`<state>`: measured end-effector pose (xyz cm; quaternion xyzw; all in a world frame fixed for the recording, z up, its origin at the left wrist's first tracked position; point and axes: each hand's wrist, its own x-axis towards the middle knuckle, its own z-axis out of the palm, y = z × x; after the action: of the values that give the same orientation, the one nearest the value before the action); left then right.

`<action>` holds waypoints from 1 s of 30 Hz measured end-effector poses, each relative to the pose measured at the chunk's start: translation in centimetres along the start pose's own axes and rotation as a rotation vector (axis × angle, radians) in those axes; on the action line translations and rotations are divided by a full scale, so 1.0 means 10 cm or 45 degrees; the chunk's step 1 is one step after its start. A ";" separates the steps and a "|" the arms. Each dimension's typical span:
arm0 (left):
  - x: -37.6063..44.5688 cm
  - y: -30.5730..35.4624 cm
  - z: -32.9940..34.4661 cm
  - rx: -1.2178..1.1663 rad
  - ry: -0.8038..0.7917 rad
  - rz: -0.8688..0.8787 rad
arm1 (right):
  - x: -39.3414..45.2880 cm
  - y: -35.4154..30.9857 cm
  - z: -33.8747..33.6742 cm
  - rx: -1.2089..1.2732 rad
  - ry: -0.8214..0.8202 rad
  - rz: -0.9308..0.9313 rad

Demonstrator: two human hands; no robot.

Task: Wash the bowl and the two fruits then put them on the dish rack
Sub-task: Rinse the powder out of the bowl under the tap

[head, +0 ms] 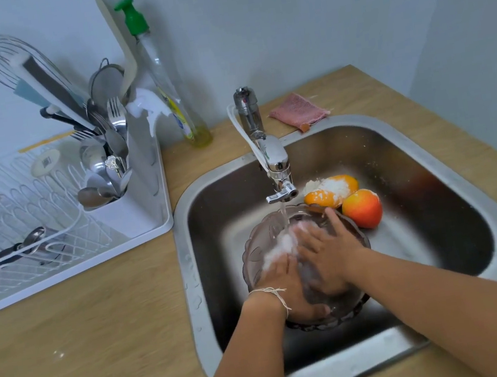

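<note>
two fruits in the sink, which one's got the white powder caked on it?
The orange-yellow fruit, the one farther back beside the tap's spout, has a thick white patch on top. The red-orange fruit in front of it, nearer the right hand, looks nearly clean.

Sink [445, 141]: brushed steel. Bowl [255, 245]: translucent glossy plastic. Counter [88, 354]: matt wood grain. Dish rack [65, 233]: white coated wire.

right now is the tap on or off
On: a stream of water falls from the tap into the bowl, splashing white where both hands rub inside.
</note>
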<state>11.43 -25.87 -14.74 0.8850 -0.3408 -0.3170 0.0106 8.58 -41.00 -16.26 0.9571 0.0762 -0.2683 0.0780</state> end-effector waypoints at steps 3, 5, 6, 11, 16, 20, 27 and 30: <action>0.02 -0.01 0.01 0.058 0.009 -0.122 | -0.05 0.01 0.04 0.321 -0.264 -0.079; 0.05 0.01 0.02 0.124 0.075 -0.131 | -0.13 0.02 0.06 0.338 -0.286 -0.138; 0.07 0.02 0.03 0.165 0.106 -0.118 | -0.15 0.02 0.07 0.314 -0.288 -0.159; 0.20 0.00 0.09 0.289 0.112 -0.120 | -0.21 0.07 0.00 0.091 -0.156 0.052; 0.12 0.03 0.07 0.116 -0.066 0.000 | -0.19 0.05 0.02 0.152 -0.205 0.012; 0.23 -0.04 0.09 0.234 0.112 -0.164 | -0.20 0.13 0.05 0.179 -0.108 -0.038; 0.09 0.03 0.10 0.162 0.001 -0.066 | -0.14 0.09 0.08 0.138 -0.165 0.015; 0.12 -0.04 0.08 0.279 0.138 -0.220 | -0.19 0.09 0.05 0.231 -0.194 -0.022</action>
<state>11.90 -26.08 -16.12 0.9227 -0.2949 -0.2295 -0.0948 6.86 -42.18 -15.59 0.9365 0.0537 -0.3466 -0.0056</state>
